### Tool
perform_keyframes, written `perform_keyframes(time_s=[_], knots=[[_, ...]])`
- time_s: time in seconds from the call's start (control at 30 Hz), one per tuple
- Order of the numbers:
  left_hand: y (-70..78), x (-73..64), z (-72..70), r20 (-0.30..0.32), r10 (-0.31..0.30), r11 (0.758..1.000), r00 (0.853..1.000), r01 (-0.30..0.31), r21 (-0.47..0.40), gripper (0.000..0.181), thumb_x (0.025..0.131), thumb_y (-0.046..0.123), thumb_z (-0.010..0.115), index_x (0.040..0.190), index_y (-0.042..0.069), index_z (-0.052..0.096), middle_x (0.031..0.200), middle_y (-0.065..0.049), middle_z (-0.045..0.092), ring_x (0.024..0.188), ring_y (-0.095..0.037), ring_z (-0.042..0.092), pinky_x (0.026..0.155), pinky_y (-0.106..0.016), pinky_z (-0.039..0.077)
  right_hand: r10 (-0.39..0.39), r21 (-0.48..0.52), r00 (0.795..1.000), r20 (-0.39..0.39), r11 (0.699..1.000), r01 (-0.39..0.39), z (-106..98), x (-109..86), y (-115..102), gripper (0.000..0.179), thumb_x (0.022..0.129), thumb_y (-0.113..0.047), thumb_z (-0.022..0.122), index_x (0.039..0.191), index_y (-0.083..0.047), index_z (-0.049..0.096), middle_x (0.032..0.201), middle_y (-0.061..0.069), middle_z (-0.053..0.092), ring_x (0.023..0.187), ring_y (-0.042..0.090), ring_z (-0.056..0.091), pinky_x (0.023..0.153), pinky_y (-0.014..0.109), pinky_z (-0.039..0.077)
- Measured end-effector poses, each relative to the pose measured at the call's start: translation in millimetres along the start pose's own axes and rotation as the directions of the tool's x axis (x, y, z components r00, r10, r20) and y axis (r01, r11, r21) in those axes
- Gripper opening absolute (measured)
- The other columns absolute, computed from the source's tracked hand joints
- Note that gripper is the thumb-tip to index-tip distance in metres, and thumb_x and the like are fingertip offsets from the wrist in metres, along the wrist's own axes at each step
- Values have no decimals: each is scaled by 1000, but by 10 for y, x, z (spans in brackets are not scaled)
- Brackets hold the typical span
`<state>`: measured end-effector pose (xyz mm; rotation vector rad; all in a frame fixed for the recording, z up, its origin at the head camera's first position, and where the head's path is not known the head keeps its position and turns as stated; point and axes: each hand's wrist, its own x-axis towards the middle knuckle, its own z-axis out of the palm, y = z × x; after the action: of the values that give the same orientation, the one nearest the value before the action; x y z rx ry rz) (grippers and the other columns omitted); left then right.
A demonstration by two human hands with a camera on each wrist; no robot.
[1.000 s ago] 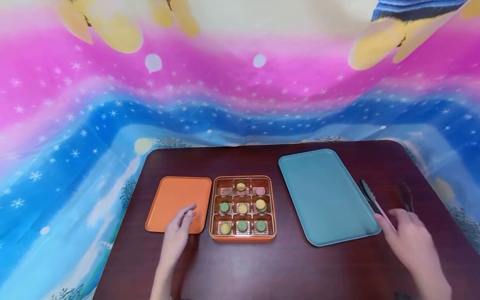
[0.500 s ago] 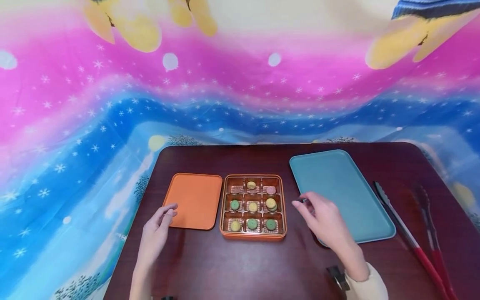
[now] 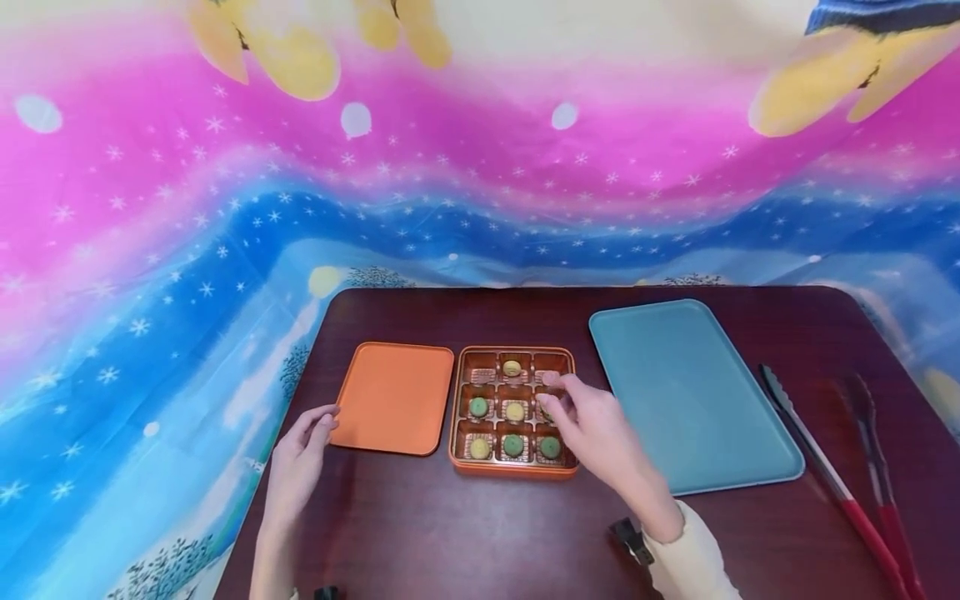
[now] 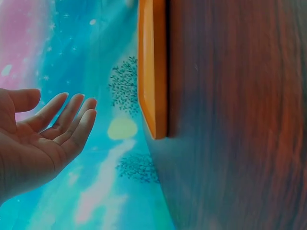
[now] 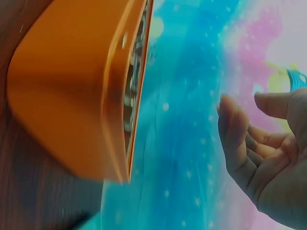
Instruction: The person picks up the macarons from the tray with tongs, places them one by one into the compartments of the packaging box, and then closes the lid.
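Note:
A square orange box [image 3: 514, 472] with a compartmented insert holds several small round macarons, among them a green macaron [image 3: 478, 407] and a yellow macaron [image 3: 514, 412]. Over its right column hovers my right hand [image 3: 603, 433], hiding part of the compartments there. In the right wrist view, a gap shows between the thumb and bent forefinger of the right hand [image 5: 273, 153], and nothing is held. My left hand [image 3: 295, 468] is just left of a flat orange square lid [image 3: 397, 400], fingers loosely bent. The left wrist view shows the left hand [image 4: 45, 134] apart from the lid [image 4: 152, 72], holding nothing.
A teal tray [image 3: 697, 400] lies right of the box. Beyond it, tongs with red handles [image 3: 866, 529] rest spread on the dark wooden table [image 3: 450, 533]. A patterned cloth [image 3: 487, 200] hangs behind the table.
My right hand has left the tongs at the right and moved left across the teal tray to above the box. The left hand has shifted left from over the lid to its edge.

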<state>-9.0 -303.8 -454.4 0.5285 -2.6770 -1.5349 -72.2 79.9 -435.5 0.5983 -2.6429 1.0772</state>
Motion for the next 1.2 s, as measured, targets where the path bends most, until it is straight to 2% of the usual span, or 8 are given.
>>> perform_keyframes(time_s=[0.13, 0.23, 0.43, 0.57, 0.7, 0.8, 0.97, 1.2], knots=[[-55, 45, -37, -10, -7, 1000, 1000, 7, 7, 50, 112, 40, 43, 147, 6, 54, 148, -21, 55, 138, -35, 50, 110, -53, 41, 31, 96, 999, 22, 995, -33, 217, 54, -160, 18, 97, -14, 74, 109, -1, 70, 69, -8, 56, 59, 3, 49, 57, 26, 46], [-107, 78, -98, -18, -24, 999, 1000, 25, 22, 52, 113, 41, 41, 149, 6, 51, 153, -21, 50, 142, -38, 44, 111, -60, 37, 82, 216, 995, 64, 972, -94, 434, 105, -300, 19, 99, -15, 72, 113, -2, 69, 74, -6, 62, 60, 2, 57, 59, 27, 50], [-178, 158, -218, -22, -65, 998, 998, 66, 24, 57, 112, 45, 39, 153, 6, 44, 156, -24, 43, 143, -43, 39, 111, -63, 34, 177, 473, 966, 188, 846, -247, 930, 162, -578, 34, 101, -15, 68, 127, 6, 61, 94, 8, 70, 70, 23, 72, 57, 28, 57], [-221, 231, -260, -7, -110, 994, 994, 110, 7, 57, 112, 42, 38, 155, 5, 41, 158, -25, 39, 145, -44, 36, 113, -63, 31, 224, 470, 941, 254, 821, -323, 1215, 130, -768, 52, 101, -22, 67, 140, 9, 51, 121, 21, 65, 104, 33, 70, 85, 40, 58], [-270, 291, -302, 22, -141, 990, 990, 140, 9, 56, 113, 37, 39, 157, 2, 37, 159, -25, 36, 147, -44, 32, 116, -62, 29, 269, 468, 912, 309, 792, -392, 1377, 128, -969, 69, 101, -31, 64, 149, 12, 41, 149, 30, 47, 137, 43, 47, 111, 58, 39], [-303, 336, -286, 38, -155, 988, 987, 154, 21, 57, 113, 35, 40, 157, -1, 35, 158, -26, 36, 146, -44, 31, 116, -61, 29, 304, 470, 886, 351, 761, -447, 1453, 147, -1038, 78, 101, -36, 63, 154, 13, 33, 158, 32, 35, 147, 44, 33, 117, 59, 29], [-367, 385, -228, 73, -170, 985, 983, 168, 37, 58, 113, 32, 41, 158, -3, 30, 158, -28, 34, 147, -45, 30, 117, -60, 29, 369, 422, 843, 390, 743, -520, 1576, 142, -1017, 85, 102, -38, 62, 156, 16, 24, 161, 36, 24, 151, 46, 24, 120, 57, 25], [-424, 430, -141, 136, -176, 984, 975, 174, 20, 57, 114, 30, 40, 158, -4, 28, 156, -32, 37, 142, -46, 38, 114, -60, 34, 442, 439, 829, 343, 705, -557, 1709, 128, -987, 84, 101, -32, 64, 154, 19, 23, 159, 39, 25, 149, 48, 26, 119, 58, 25]])
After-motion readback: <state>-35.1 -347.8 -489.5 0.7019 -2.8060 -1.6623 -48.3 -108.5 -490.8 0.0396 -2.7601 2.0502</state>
